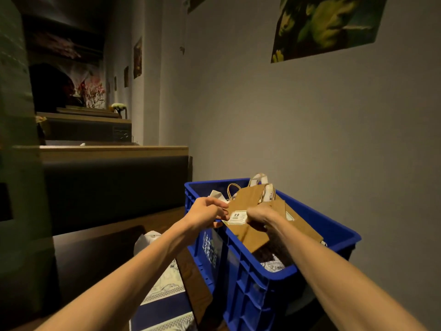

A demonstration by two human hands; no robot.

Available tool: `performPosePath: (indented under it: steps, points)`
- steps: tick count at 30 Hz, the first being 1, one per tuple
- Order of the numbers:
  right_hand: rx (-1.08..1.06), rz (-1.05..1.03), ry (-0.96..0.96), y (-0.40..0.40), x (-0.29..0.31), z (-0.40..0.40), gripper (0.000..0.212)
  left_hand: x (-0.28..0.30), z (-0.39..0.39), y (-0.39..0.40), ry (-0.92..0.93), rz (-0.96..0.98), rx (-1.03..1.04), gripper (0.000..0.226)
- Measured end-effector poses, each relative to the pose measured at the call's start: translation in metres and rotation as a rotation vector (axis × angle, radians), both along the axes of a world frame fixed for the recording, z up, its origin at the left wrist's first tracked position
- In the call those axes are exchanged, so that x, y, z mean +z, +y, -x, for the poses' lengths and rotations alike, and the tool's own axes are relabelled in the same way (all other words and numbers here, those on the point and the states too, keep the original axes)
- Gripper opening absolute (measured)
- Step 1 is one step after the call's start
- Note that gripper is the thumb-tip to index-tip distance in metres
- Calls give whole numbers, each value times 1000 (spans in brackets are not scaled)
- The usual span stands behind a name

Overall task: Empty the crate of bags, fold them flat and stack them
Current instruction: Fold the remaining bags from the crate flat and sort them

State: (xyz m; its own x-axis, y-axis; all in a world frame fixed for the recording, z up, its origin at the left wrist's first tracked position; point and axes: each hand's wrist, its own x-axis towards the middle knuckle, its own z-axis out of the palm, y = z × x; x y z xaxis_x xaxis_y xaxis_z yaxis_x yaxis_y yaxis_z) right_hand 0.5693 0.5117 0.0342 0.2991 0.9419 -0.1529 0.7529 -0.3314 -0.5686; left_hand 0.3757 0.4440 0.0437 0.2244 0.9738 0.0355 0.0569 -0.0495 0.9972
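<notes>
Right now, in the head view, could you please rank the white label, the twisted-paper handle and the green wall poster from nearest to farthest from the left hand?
1. White label: on the brown bag, just right of the left hand.
2. Twisted-paper handle: sticking up inside the blue crate, beyond the hand.
3. Green wall poster: high on the wall, upper right.

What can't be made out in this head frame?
- Crate contents: hidden under the brown paper bag; bag count unknown.
- White label on that bag: print too small to read.
- Right hand fingertips: curled behind the bag.
- Left hand grip: fingers bunched at the bag's edge, unclear.
- Patterned bag beside the crate: cut by the forearm and bottom edge.
</notes>
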Motion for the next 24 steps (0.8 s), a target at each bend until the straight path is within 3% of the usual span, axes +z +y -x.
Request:
performPosePath:
  steps: [3, 7, 12, 19, 24]
  points:
    - [62, 150, -210, -14, 6, -18, 23, -1, 0, -1, 18, -8, 7, 20]
    - [139, 260, -220, -31, 2, -26, 35, -2, -3, -4, 26, -17, 29, 20]
    - [122, 68, -170, -34, 10, -24, 15, 4, -2, -11, 29, 8, 26, 21]
    - [121, -276, -231, -46, 27, -19, 16, 17, 2, -31, 22, 47, 55, 23]
    - [130, -344, -257, -56, 37, -13, 21, 24, 7, -49, 57, 60, 49, 22]
